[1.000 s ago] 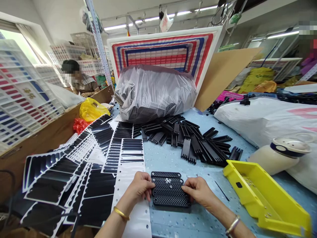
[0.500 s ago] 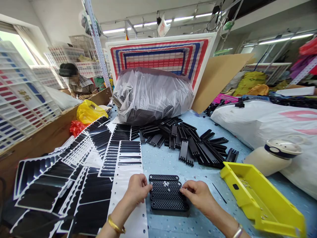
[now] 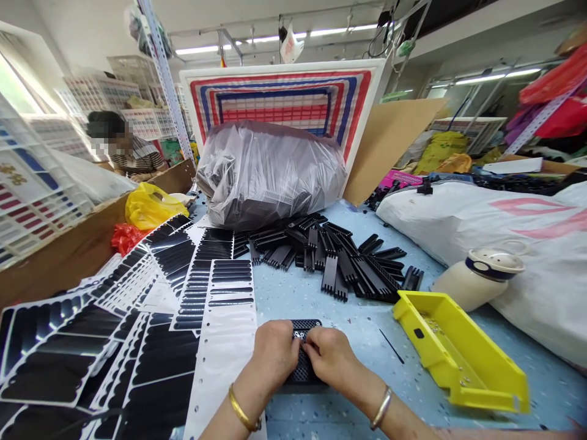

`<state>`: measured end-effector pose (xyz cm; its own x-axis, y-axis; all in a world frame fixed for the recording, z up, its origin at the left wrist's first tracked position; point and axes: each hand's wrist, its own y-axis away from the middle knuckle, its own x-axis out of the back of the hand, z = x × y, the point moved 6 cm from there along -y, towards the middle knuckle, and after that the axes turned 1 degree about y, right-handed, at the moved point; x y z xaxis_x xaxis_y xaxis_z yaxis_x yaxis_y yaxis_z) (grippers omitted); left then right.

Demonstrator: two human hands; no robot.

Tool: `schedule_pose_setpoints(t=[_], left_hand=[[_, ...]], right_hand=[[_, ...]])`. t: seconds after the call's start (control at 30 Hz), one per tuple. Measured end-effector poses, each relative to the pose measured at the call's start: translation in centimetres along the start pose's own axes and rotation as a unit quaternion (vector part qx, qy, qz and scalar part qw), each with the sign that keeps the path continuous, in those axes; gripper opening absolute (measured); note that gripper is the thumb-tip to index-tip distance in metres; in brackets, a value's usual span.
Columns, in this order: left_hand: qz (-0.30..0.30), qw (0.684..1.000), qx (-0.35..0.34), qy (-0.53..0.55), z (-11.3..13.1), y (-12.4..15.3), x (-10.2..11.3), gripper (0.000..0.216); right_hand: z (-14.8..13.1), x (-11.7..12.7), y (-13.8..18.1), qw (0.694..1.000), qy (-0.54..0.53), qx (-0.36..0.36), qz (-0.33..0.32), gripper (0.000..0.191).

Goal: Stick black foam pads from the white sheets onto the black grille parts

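Note:
My left hand (image 3: 277, 351) and my right hand (image 3: 334, 355) meet over a row of black textured plastic strips (image 3: 303, 371) lying side by side in front of me. The fingertips of both hands are pinched together, almost touching, beside a few small silver rings (image 3: 299, 334) on the strips. Whatever the fingertips hold is too small and covered to make out. The hands hide both ends of most strips. To the left of my left hand lies a white backing sheet (image 3: 224, 354) with black oblong stickers at its far end.
A yellow bin (image 3: 477, 385) with small silver pieces stands at right, near a cream bottle (image 3: 477, 278). Black plastic parts (image 3: 339, 269) are heaped behind the strips, before a grey plastic bag (image 3: 275, 171). Sticker sheets (image 3: 156, 366) cover the left side. A person (image 3: 128, 146) sits back left.
Both hands have moved inward from the strips' two ends to the small silver rings in the middle. The view has turned slightly to the right.

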<state>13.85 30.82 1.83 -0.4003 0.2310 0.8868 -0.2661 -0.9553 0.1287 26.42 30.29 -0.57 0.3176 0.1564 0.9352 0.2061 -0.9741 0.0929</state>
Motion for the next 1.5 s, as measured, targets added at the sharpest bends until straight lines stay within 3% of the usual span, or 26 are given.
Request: schedule_pose_setpoints(t=[0.3, 0.5, 0.63, 0.73, 0.87, 1.03, 1.27, 1.5], left_hand=[[-0.008, 1.000, -0.017, -0.024, 0.0, -0.2, 0.0, 0.027], [0.018, 0.998, -0.034, -0.045, -1.2, 2.3, -0.4, 0.030], [0.068, 0.992, -0.084, -0.068, -2.5, 3.9, -1.7, 0.031], [0.115, 0.987, -0.107, -0.027, -3.3, 4.4, -2.2, 0.031], [0.146, 0.983, -0.088, 0.067, -4.3, 4.6, -1.9, 0.022], [0.149, 0.977, -0.036, 0.150, -5.5, 4.8, -1.9, 0.020], [0.142, 0.973, -0.036, 0.176, -5.9, 5.0, -2.7, 0.023], [0.131, 0.971, -0.032, 0.200, -5.9, 4.8, -3.0, 0.019]], right_hand=[[4.6, 1.4, 3.2, 0.998, -0.037, -0.045, 0.015, 0.018], [4.2, 0.5, 3.8, 0.996, -0.079, -0.036, 0.028, 0.017], [4.3, 0.0, 3.4, 0.991, -0.117, -0.049, 0.032, 0.013], [5.1, 0.2, 3.6, 0.986, -0.149, -0.069, 0.037, 0.018], [5.9, 0.7, 4.0, 0.977, -0.188, -0.093, 0.044, 0.025], [5.7, -0.4, 3.6, 0.959, -0.258, -0.115, 0.006, 0.027], [5.8, -1.2, 2.7, 0.928, -0.338, -0.150, -0.044, 0.016], [5.5, -1.7, 1.8, 0.916, -0.364, -0.164, -0.047, 0.016]])
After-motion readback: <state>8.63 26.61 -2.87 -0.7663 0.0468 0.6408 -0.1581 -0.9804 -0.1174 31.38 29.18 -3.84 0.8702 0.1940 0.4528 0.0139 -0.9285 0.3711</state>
